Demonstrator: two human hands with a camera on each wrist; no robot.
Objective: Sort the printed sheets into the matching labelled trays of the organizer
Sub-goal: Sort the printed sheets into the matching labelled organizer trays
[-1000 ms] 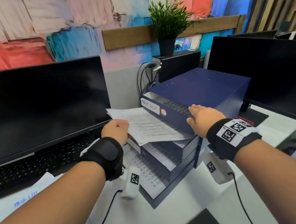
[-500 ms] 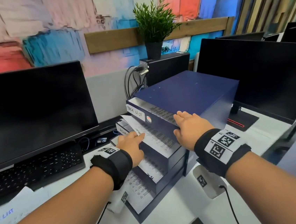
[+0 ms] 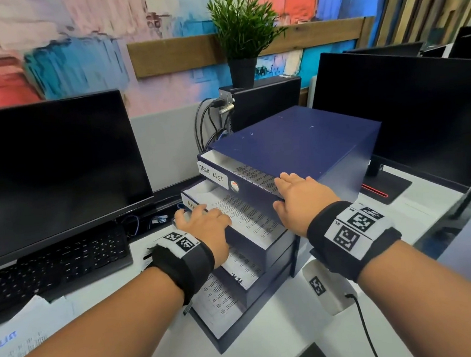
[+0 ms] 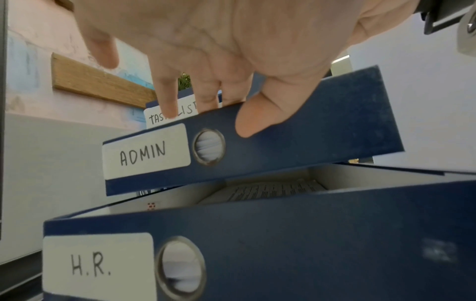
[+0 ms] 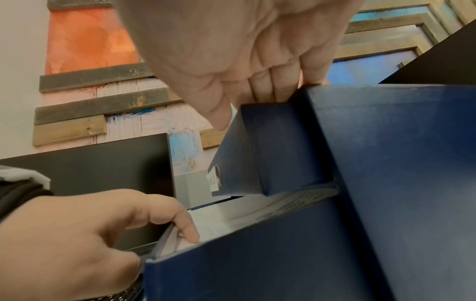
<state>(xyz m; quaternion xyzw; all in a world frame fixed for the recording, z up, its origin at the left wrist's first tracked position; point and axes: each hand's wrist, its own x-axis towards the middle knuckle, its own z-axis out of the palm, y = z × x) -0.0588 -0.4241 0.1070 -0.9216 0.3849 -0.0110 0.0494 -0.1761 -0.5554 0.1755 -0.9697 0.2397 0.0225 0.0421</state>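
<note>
The navy organizer [image 3: 297, 142] has stepped trays pulled out, labelled TASK LIST [image 3: 213, 173], ADMIN [image 4: 296, 142] and H.R. [image 4: 283, 244]. Printed sheets lie in each. My left hand [image 3: 204, 225] lies over the ADMIN tray's front edge. Its fingers reach onto the printed sheet [image 3: 241, 215] inside and the thumb [image 4: 247, 126] presses the front face. My right hand [image 3: 300, 197] rests flat on the right side of the TASK LIST tray, fingertips against the organizer's top shell. Both hands hold nothing. A loose sheet [image 3: 13, 341] headed in blue lies at the desk's near left.
A dark monitor [image 3: 47, 169] and a black keyboard [image 3: 49, 270] stand left of the organizer. A second monitor [image 3: 411, 116] stands to its right. A potted plant [image 3: 242, 32] and cables sit behind. White desk [image 3: 274, 334] shows in front.
My left hand carried a printed sheet from beside the organizer into the ADMIN tray and now rests on that tray's front. My right hand stayed on the top tray.
</note>
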